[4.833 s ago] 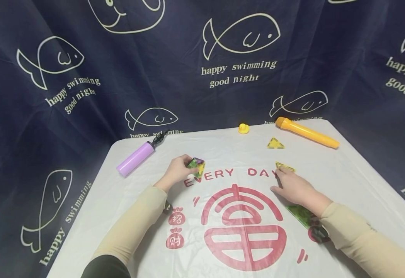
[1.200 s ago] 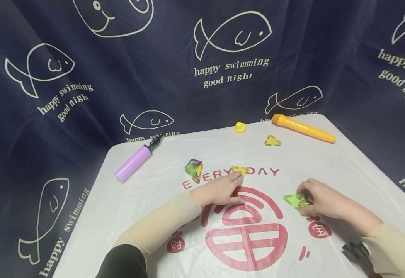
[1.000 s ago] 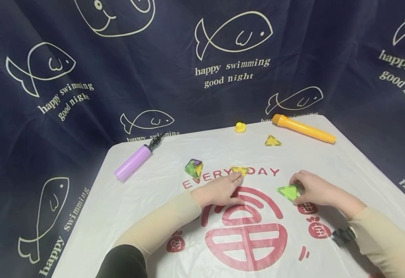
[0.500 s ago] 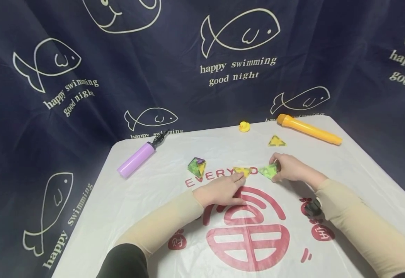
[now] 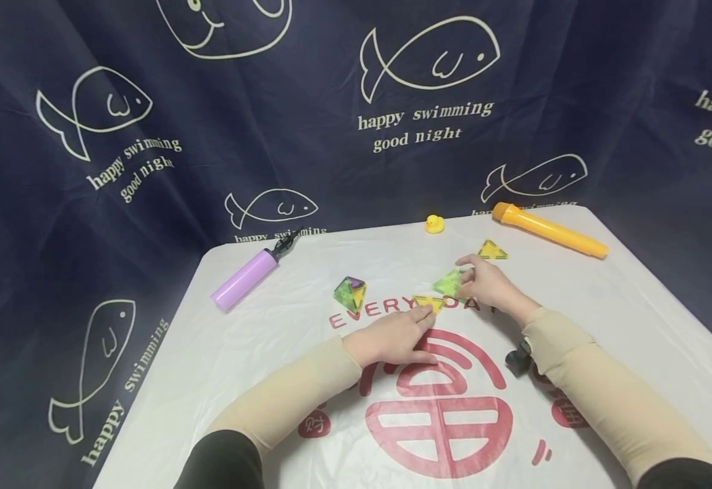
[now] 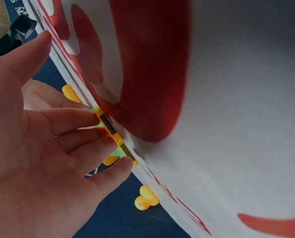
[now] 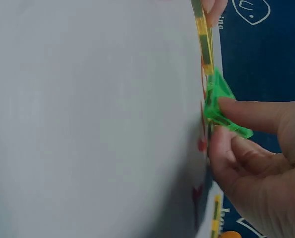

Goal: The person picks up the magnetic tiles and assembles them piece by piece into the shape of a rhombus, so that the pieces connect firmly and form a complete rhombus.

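In the head view my left hand (image 5: pixel 393 337) lies palm down, its extended fingertips touching a yellow triangular magnetic tile (image 5: pixel 427 302) on the table. The left wrist view shows those fingertips along the edge of the yellow tile (image 6: pixel 107 126). My right hand (image 5: pixel 492 285) pinches a green see-through magnetic tile (image 5: pixel 448 282) between thumb and fingers, just behind and right of the yellow one. Seen from the right wrist, the green tile (image 7: pixel 219 96) is tilted, one corner close by the yellow tile (image 7: pixel 205 47). Part of the green tile is hidden by fingers.
A small pyramid (image 5: pixel 350 293) of green, purple and yellow tiles stands to the left. Another yellow triangle (image 5: pixel 492 250) lies behind my right hand. Along the back are a rubber duck (image 5: pixel 434 224) and an orange microphone-shaped stick (image 5: pixel 550 229); a purple hand pump (image 5: pixel 246 280) lies at left.
My left hand left the pyramid for the yellow tile, which now lies further left. My right hand let that tile go, picked up the green tile and carried it left and back beside it.
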The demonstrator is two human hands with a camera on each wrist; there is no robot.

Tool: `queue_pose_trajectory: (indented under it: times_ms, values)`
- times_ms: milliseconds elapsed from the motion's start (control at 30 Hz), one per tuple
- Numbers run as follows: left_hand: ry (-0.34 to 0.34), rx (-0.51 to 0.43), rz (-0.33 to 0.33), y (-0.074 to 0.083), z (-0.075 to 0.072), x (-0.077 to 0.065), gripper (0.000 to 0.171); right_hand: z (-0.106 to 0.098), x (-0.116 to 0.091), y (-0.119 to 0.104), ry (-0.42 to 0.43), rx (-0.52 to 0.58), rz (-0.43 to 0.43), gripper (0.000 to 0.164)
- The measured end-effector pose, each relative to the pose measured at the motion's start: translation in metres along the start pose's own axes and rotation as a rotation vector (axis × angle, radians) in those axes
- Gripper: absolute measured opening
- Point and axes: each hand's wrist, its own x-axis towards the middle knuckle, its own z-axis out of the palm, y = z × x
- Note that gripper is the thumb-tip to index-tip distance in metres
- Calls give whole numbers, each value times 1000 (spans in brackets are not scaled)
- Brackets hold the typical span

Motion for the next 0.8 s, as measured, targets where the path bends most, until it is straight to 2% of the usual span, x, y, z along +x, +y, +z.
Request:
queue_pose_trajectory:
  times_ms: [200,300,567,800]
  values:
    - [-5,-5,6,1,0,1,84,10,5,2,21,63,-53,39]
    - [-8,-9,1,1,-1,1,83,13,5,-1,31,69,-83,31]
    - [5,-6,-1,0,1,2,82,24,9,-12,16,86,-120,19]
    - [8,-6,-1,-1,1,3,83,27,10,-15,16,46,-130,17]
